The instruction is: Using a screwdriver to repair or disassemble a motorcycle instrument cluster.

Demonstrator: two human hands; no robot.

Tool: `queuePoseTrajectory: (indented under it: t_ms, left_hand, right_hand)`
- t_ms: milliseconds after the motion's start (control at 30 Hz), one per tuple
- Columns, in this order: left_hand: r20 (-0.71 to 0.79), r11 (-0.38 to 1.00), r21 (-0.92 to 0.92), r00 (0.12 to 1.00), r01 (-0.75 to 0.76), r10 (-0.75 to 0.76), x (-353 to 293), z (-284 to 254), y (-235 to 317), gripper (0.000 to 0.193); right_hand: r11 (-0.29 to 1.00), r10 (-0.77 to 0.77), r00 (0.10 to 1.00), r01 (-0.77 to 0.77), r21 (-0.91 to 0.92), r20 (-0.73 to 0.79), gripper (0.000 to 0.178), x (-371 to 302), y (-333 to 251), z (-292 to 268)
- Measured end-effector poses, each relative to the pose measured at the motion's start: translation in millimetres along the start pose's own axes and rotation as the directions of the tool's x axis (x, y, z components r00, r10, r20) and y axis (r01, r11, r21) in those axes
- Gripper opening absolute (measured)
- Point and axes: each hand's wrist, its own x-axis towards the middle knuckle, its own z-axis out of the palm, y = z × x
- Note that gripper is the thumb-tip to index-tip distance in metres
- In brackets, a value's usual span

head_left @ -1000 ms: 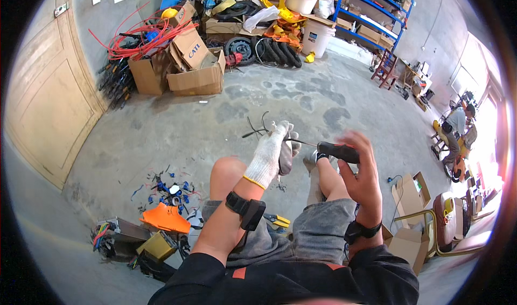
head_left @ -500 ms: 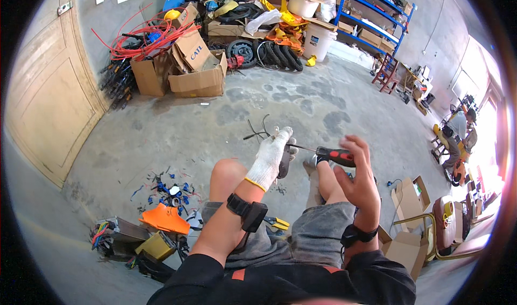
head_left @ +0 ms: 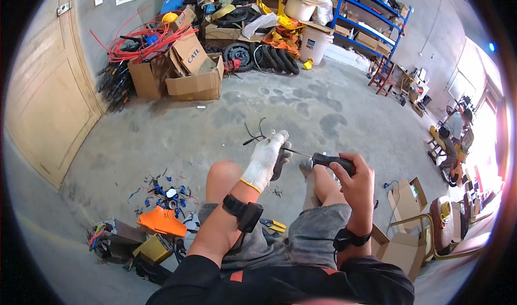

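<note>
My left hand [head_left: 265, 162], in a white knitted glove, is closed around a small dark part whose kind I cannot make out. Thin black cables [head_left: 254, 134] stick out beyond its far side. My right hand [head_left: 356, 182] is bare, its fingers and thumb closed on the black handle of a screwdriver [head_left: 335, 163]. The metal shaft runs leftward to the gloved hand, where the fingers hide the tip. Both hands are above the floor, in front of my knees.
Yellow-handled pliers [head_left: 273, 225] lie between my thighs. Left are blue and black scraps [head_left: 169, 193], an orange plastic piece [head_left: 161, 222] and metal boxes [head_left: 126, 235]. Opened cardboard [head_left: 407, 202] and a chair [head_left: 443, 224] stand right. Another person [head_left: 455, 135] sits far right.
My right hand has gone from spread fingers beside the screwdriver handle to a closed grip on it. The handle has turned and shifted slightly. The gloved hand keeps its hold.
</note>
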Motion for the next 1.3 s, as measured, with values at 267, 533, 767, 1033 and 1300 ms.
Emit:
queuePoseTrajectory:
  t_ms: [267, 533, 767, 1033, 1300]
  left_hand:
    - [-0.02, 0.999, 0.01, 0.999, -0.032, 0.032, 4, 3, -4, 0.031]
    - [-0.027, 0.993, -0.119, 1.0, 0.002, -0.006, 2, 1, 3, 0.035]
    - [-0.084, 0.998, -0.029, 0.995, -0.057, 0.055, -2, -2, 6, 0.034]
    - [-0.071, 0.996, -0.013, 0.994, -0.084, 0.083, 0, 4, 2, 0.034]
    - [-0.031, 0.995, -0.099, 1.0, -0.001, -0.002, 2, 0, 4, 0.037]
  right_hand:
    - [0.959, -0.269, 0.956, 0.255, -0.12, -0.117, 0.031, 10, 13, 7]
    - [0.902, -0.427, 0.895, 0.414, 0.119, 0.126, 0.035, 23, 15, -9]
    - [0.993, -0.029, 0.991, 0.014, 0.118, 0.127, 0.039, 23, 16, -5]
    - [0.961, -0.272, 0.959, 0.267, -0.065, -0.082, 0.042, 20, 24, 8]
    - [0.754, -0.656, 0.738, 0.649, 0.099, 0.158, 0.043, 22, 12, -8]
